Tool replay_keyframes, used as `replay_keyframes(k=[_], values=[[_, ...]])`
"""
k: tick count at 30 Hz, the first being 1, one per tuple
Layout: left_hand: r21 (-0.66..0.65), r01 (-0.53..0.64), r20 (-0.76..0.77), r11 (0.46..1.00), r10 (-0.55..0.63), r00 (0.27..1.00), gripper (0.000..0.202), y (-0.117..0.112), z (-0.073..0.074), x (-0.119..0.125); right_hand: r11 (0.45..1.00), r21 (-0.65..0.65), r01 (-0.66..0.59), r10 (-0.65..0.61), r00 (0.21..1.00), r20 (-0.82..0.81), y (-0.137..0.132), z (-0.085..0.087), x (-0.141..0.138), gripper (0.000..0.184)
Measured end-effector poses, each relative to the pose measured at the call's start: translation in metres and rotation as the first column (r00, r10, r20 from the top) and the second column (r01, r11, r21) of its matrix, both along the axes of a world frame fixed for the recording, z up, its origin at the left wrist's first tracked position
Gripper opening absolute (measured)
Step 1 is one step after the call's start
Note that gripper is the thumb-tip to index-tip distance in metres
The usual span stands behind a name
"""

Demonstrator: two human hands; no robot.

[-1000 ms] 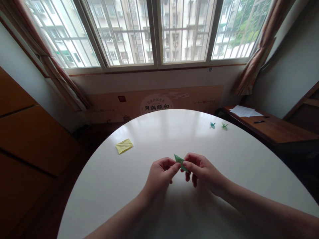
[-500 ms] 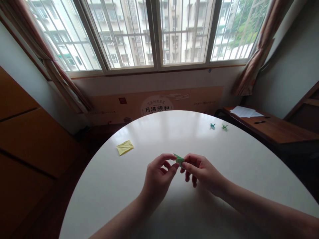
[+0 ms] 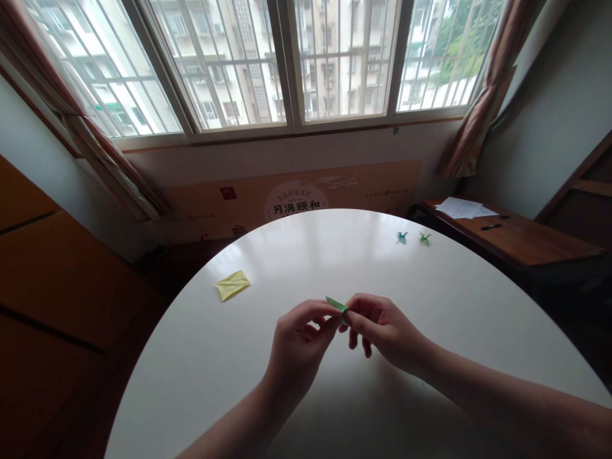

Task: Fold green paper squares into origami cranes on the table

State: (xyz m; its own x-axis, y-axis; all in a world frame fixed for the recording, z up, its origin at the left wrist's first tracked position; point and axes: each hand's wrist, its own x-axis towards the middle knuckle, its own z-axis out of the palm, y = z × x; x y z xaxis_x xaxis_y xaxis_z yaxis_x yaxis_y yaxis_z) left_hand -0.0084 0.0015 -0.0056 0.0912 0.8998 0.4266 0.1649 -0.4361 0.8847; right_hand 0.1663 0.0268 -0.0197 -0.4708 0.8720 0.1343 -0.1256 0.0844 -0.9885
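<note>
A small piece of folded green paper (image 3: 337, 304) is held above the white round table (image 3: 201, 382), between both hands. My left hand (image 3: 301, 341) pinches it from the left with thumb and forefinger. From the other side, my right hand (image 3: 382, 322) grips its right end between thumb and fingers, the lower fingers curled loosely beneath. One pointed end of the paper sticks out to the upper left; the fingertips hide part of the rest.
A yellow folded paper (image 3: 233, 285) lies at the table's left. Toward the far right edge stand a blue paper crane (image 3: 402, 238) and a green paper crane (image 3: 424, 238). Beyond, a brown wooden desk (image 3: 540, 239) carries white sheets (image 3: 463, 208).
The green paper has turned in my fingers, so more of its pointed end shows. My left finger and thumb have come closer together on it. The view has shifted slightly.
</note>
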Motion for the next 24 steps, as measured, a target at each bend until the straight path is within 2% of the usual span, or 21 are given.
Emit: replay_keyframes(k=[3, 6, 10, 14, 17, 20, 24], values=[[0.058, 0.03, -0.064, 0.998, -0.026, 0.998, 0.01, 0.0003, 0.0011, -0.0018, 1.0, -0.005, 0.014, -0.014, 1.0, -0.002, 0.0002, 0.001, -0.0003, 0.025], [0.063, 0.026, -0.11, 0.998, -0.019, 0.994, 0.012, 0.0012, 0.0006, -0.0033, 1.0, 0.001, 0.023, -0.023, 1.0, 0.016, 0.0006, 0.0004, 0.0004, 0.021], [0.007, 0.026, -0.093, 1.0, -0.025, 0.995, 0.012, 0.0028, -0.0007, -0.003, 0.999, 0.042, 0.031, -0.034, 0.997, 0.064, 0.0005, -0.0019, 0.0017, 0.019], [-0.105, -0.007, -0.045, 0.994, 0.003, 0.999, 0.004, 0.0034, -0.0004, -0.0017, 0.998, 0.065, 0.014, -0.019, 0.996, 0.085, -0.0005, -0.0028, 0.002, 0.023], [-0.161, -0.06, -0.002, 0.985, 0.061, 0.998, 0.016, 0.0031, -0.0009, -0.0012, 0.997, 0.08, -0.004, -0.005, 0.995, 0.102, -0.0013, -0.0024, 0.0027, 0.032], [-0.16, -0.059, -0.009, 0.985, 0.058, 0.998, 0.025, 0.0028, -0.0033, -0.0011, 0.994, 0.109, -0.008, -0.007, 0.99, 0.14, -0.0015, -0.0016, 0.0039, 0.035], [-0.142, -0.05, -0.069, 0.989, 0.04, 0.997, 0.025, 0.0033, -0.0057, -0.0018, 0.986, 0.164, 0.009, -0.041, 0.98, 0.197, -0.0007, -0.0015, 0.0048, 0.032]])
